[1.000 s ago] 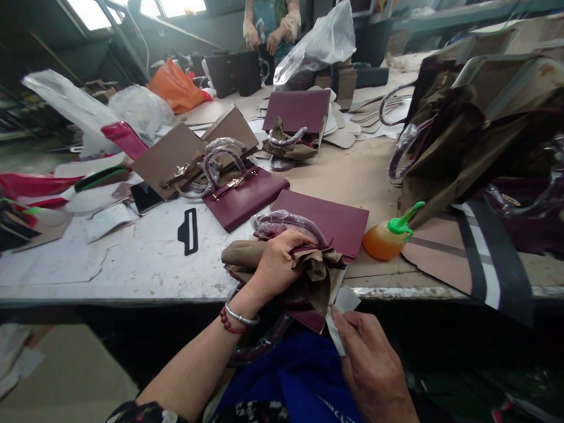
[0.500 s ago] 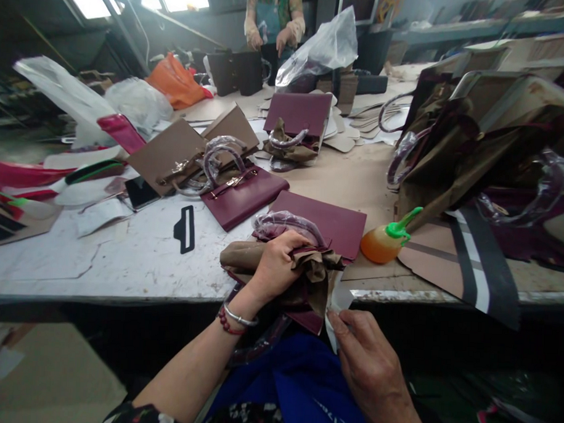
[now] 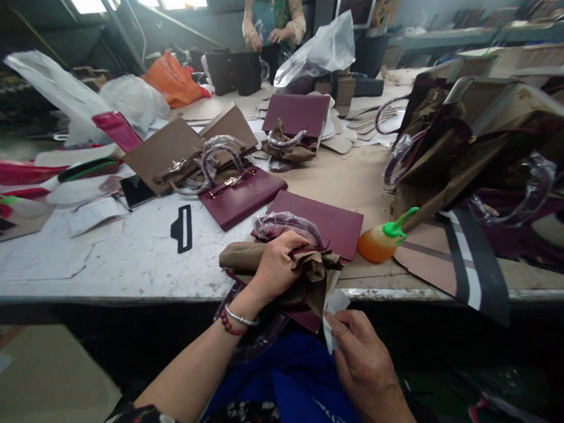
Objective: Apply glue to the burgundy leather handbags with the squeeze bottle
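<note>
A maroon handbag lies at the table's front edge, its brown lining bunched up and a plastic-wrapped handle on top. My left hand is closed on the crumpled lining. Below the edge, my right hand pinches a white strip along the bag's right side; what the strip is made of I cannot tell. The inside of the bag is hidden by lining and fingers. Just right of the bag stands a bottle of orange liquid with a green spout.
Finished-looking maroon and taupe handbags lie behind and left, near a black hanger-shaped piece. Unfinished bags are piled at right beside a striped panel. Across the table a person stands by dark bags.
My right hand has shifted slightly down and left along the white strip. My left hand keeps its grip. Across the table, the other person's hands have moved a little.
</note>
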Available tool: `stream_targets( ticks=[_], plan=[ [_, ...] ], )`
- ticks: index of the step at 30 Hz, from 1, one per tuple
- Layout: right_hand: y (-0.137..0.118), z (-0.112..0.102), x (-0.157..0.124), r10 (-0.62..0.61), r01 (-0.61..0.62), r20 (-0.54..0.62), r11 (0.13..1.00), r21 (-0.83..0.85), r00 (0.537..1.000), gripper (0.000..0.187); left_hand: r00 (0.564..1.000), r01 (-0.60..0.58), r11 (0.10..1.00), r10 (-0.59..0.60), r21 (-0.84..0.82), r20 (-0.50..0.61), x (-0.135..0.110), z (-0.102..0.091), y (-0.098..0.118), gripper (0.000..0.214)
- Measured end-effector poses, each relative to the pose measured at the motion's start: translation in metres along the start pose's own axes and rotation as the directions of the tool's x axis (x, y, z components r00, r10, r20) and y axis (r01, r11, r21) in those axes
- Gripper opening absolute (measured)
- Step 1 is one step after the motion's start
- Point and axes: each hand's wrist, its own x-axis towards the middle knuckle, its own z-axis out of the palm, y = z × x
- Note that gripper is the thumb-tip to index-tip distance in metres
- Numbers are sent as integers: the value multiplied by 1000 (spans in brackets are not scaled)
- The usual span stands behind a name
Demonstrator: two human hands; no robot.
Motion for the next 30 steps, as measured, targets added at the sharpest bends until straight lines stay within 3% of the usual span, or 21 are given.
stream_targets(
  ticks=[6,13,15,17,19,22,25,30],
  plan=[
    [-5,-2,-2,73,-93,102,973,212,992,45,1000,-5,1000,5,5,-19,-2,5,-1,12],
    [-14,-4,4,284,-341,190,798,497,940,20,999,1,999,1,49,-41,-6,9,-3,16],
    [-16,-5,8,362,-448,264,715,537,894,24,999,-14,998,17,60,-44,-6,10,-4,17],
    [-17,-6,10,443,-575,367,597,560,818,29,999,-20,998,23,64,-42,-6,11,-4,18],
    [-18,-6,11,512,-687,471,416,596,718,34,999,-21,998,24,66,-39,-6,11,-3,16],
    [-21,-5,12,549,-762,587,155,628,595,40,998,-37,997,40,73,-42,-7,11,-3,14],
    [-24,-4,14,529,-785,649,51,618,546,39,998,-44,997,48,70,-45,-8,10,-3,14],
    [-28,-4,21,469,-786,717,-75,614,515,41,999,-21,997,24,74,-39,-9,9,-4,14]
  ],
)
